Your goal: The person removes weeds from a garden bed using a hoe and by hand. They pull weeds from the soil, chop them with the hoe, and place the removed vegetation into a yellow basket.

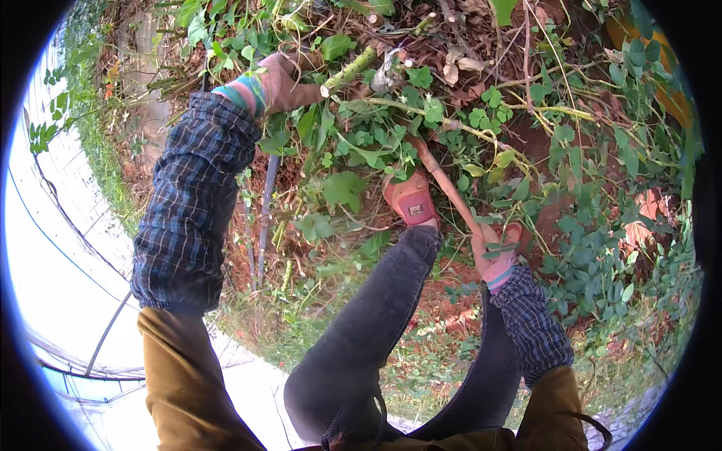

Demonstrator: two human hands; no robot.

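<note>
My left hand (287,87), in a brown work glove with a striped knit cuff, reaches into the foliage at the upper left. Its thumb and fingers are spread, and leaves partly cover the fingertips. By the thumb tip lies the pale cut end of a thick green stem (354,69). Lower right, my right hand (496,251), gloved too, is closed around a wooden tool handle (448,183). That handle slants up and left into the leaves, where its far end is hidden, so the kind of tool cannot be told.
My shoe (410,200) stands among the weeds between my hands. A long vine stem (451,121) crosses the clover-like leaves. Grey stakes (268,208) rise at the left. Dense leafy plants (598,282) fill the right side, and a yellow object (668,73) shows at the upper right.
</note>
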